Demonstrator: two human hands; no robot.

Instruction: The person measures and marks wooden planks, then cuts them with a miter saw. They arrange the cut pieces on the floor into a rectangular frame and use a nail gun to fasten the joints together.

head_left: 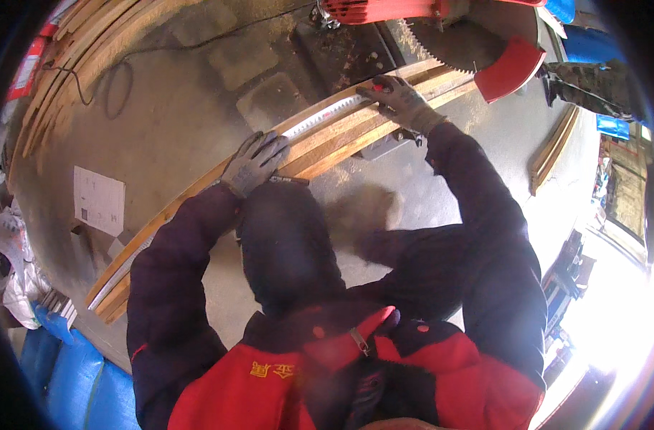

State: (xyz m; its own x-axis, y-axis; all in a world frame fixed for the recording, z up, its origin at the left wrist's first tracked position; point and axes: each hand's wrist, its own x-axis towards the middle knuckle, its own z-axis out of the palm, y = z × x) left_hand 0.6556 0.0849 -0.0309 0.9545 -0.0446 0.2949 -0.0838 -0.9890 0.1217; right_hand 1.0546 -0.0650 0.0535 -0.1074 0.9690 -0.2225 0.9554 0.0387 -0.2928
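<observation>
Several long wooden strips point(341, 147) run side by side from lower left to upper right, up to a toothed saw blade point(422, 49). Along them lies the white blade of a tape measure point(327, 117). My gloved left hand point(259, 161) lies over the strips and the tape, its fingers stretched forward and its thumb hidden. Beside it, a small dark edge point(292, 179) shows that I cannot make out. Farther right, my gloved right hand point(402, 104) is closed at the tape's other visible part, with a bit of red showing by the fingers; the tape case is mostly covered.
A red saw housing point(384, 10) and red guard point(512, 74) stand beyond my right hand. More wooden strips point(76, 79) lie far left, near a cable point(130, 64). A paper sheet point(99, 201) lies at left. Another person's camouflage sleeve or leg point(592, 84) shows far right.
</observation>
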